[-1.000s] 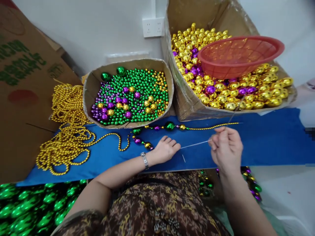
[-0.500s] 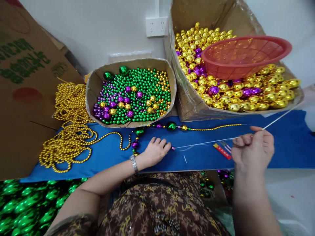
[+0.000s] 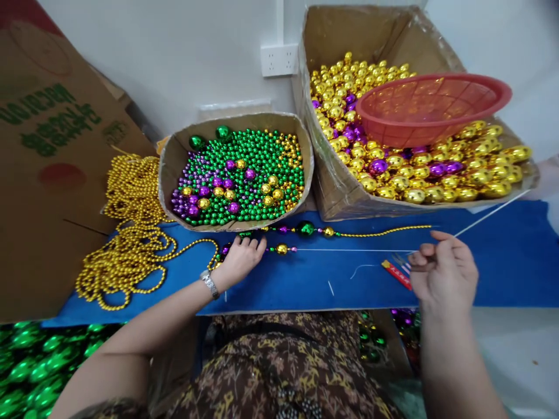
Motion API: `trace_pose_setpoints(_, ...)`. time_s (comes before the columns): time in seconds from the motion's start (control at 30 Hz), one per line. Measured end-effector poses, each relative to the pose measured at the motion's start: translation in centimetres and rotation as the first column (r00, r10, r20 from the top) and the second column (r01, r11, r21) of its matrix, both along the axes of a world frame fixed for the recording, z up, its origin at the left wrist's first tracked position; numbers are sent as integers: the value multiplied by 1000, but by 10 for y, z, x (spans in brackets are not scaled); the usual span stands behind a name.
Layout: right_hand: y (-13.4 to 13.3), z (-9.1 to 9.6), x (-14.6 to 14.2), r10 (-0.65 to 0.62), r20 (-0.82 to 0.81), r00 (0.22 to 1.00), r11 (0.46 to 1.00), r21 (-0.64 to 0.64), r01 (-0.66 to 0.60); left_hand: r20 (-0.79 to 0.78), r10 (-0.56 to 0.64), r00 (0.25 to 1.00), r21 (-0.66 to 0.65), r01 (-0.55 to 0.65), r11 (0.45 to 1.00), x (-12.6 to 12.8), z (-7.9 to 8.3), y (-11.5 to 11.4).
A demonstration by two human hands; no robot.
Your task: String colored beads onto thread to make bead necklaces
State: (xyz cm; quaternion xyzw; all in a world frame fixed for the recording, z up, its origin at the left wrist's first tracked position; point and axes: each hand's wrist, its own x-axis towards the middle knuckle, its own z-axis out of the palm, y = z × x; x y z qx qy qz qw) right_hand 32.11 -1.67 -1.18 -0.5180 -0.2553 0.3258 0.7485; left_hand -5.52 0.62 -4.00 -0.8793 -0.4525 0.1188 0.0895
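Observation:
My left hand [image 3: 239, 261], a watch at its wrist, has its fingers bent over a strand of green, purple and gold beads; its grip is partly hidden. From under it the strand runs right to a gold bead [image 3: 282, 249] and a small purple one. A white string [image 3: 349, 250] stretches from there to my right hand [image 3: 445, 267], whose fingers are pinched on it. Past that hand the string slants up toward the large box. Behind lies the strand's other part, with a large green bead [image 3: 305, 228] and a thin gold bead chain [image 3: 384, 232].
A box of small beads [image 3: 238, 225] and a larger box of gold and purple beads [image 3: 349, 198] stand behind, a red basket [image 3: 432, 128] atop the latter. Gold bead chains [image 3: 126, 256] lie left. Near my right hand are a red packet [image 3: 396, 275] and string scraps [image 3: 331, 288].
My left hand has moved left along the strand, and the gold bead and small purple bead now show to its right. The right hand still holds the string taut, slightly further left.

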Motion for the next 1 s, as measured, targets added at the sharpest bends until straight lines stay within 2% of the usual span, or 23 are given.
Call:
trace_pose_setpoints(0.1,1,-3,-5,-3,-10,1000,1000,3,3,0,43,999,35,-43,998,-6,-5,-2)
trace_pose_setpoints(0.23,1,4,-1,-14,30,999,999,38,13,56,-29,998,-8,30,1000,-6,-17,-17)
trace_pose_setpoints(0.33,-1,11,-1,-10,101,995,999,45,5,225,-53,973,-36,63,997,-7,-17,-26)
trace_pose_setpoints(0.4,-2,15,-7,-4,118,993,999,54,-2,396,-71,916,-16,84,996,-11,-7,-25)
trace_pose_setpoints(0.47,-4,19,-18,24,103,994,997,75,-31,557,-80,827,72,48,996,-17,11,-14)
trace_pose_setpoints(0.57,-8,20,-42,101,120,988,989,99,-113,678,-14,735,226,-191,955,-27,45,19)
trace_pose_setpoints(0.67,-12,13,-65,219,227,949,971,46,-235,564,209,799,219,-388,895,-34,67,59)
trace_pose_setpoints(0.73,-15,6,-76,305,314,899,948,-13,-317,422,324,847,151,-418,896,-35,70,79)
trace_pose_setpoints(0.8,-17,-1,-82,370,404,837,925,-75,-373,335,367,868,106,-422,900,-37,67,91)
trace_pose_setpoints(0.9,-20,-7,-83,414,524,745,906,-159,-392,370,398,839,134,-472,871,-46,66,104)
trace_pose_setpoints(1.0,-19,-11,-82,424,578,698,902,-201,-381,471,443,763,166,-570,805,-65,73,122)
